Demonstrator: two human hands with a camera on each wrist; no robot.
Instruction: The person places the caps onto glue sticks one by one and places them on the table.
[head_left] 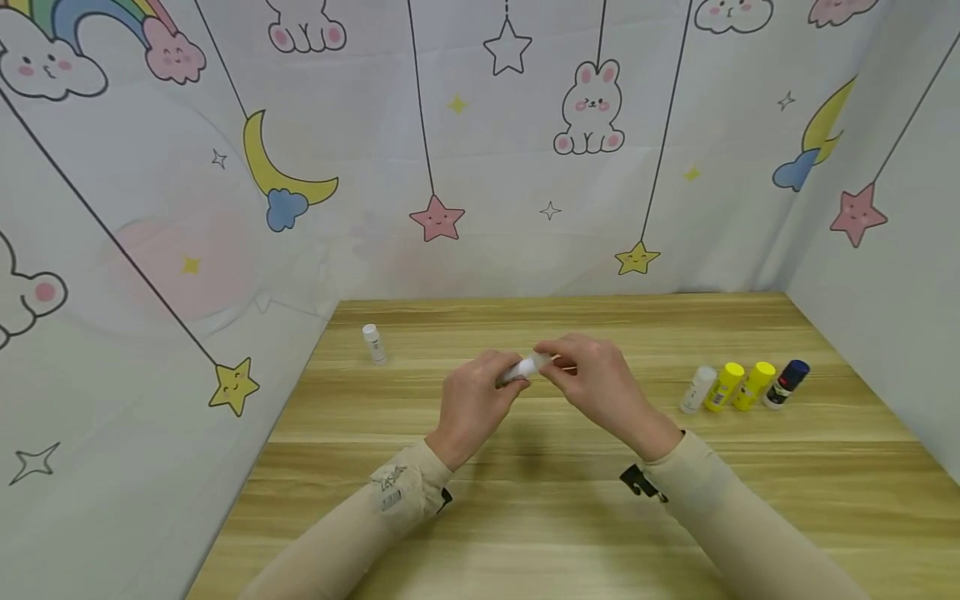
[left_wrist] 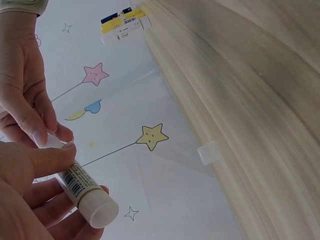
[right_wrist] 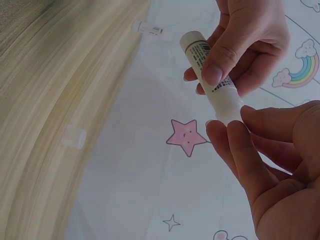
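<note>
My left hand (head_left: 474,400) grips a white glue stick (head_left: 519,370) round its barrel, above the middle of the wooden table. Barcode and small print show on the barrel in the left wrist view, where the base of the glue stick (left_wrist: 97,207) points away from the fingers. With fingertips and thumb, my right hand (head_left: 600,379) pinches the other, whitish end of the glue stick (right_wrist: 227,107). That end is partly hidden by the fingertips. A small translucent piece like a cap (right_wrist: 74,136) lies on the table beyond the hands.
Another white glue stick (head_left: 374,344) stands at the table's back left. At the right stand a white glue stick (head_left: 698,390), two yellow ones (head_left: 724,387) and a dark-capped one (head_left: 786,384) in a row. A patterned white curtain (head_left: 510,167) encloses the back and sides.
</note>
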